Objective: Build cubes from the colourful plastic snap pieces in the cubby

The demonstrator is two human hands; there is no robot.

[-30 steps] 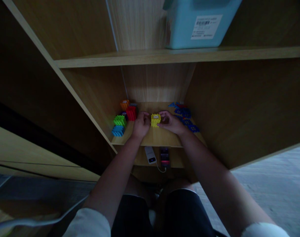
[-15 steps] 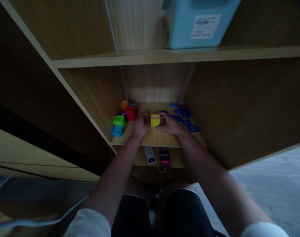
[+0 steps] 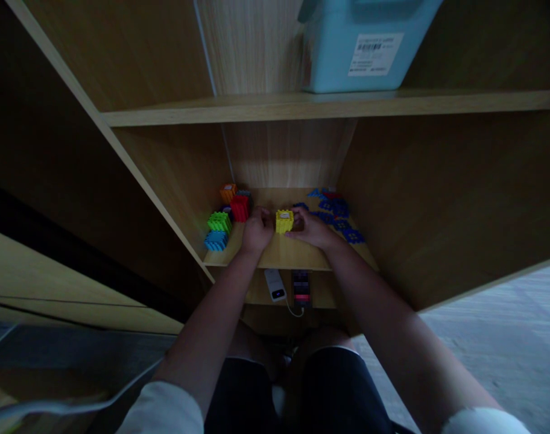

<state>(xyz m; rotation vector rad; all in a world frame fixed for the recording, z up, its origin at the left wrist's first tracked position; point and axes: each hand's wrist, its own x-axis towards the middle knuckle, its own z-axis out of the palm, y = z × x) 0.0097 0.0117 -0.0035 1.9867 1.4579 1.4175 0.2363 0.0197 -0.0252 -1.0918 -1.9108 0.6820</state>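
A small yellow cube with notched edges and a pale oval mark on top (image 3: 284,222) is at the middle of the shelf. My right hand (image 3: 312,229) grips its right side, thumb low and fingers behind. Just left of the cube, my left hand (image 3: 257,232) has its fingers curled together, with a narrow gap to the cube. What those fingers hold, if anything, is hidden. Beside my left hand stands a red notched block (image 3: 239,208). Flat dark blue interlocking pieces (image 3: 341,223) lie beyond my right hand.
Orange (image 3: 228,193), green (image 3: 219,222) and light blue (image 3: 216,240) blocks stand along the left wall. A blue bin (image 3: 329,66) sits on the upper shelf (image 3: 275,110). Below lie a white power bank (image 3: 275,284) and a cabled phone (image 3: 301,288).
My left hand's fingers have drawn closer together and shifted very slightly left. The right hand and yellow cube stay almost in place. The view has tilted a little.
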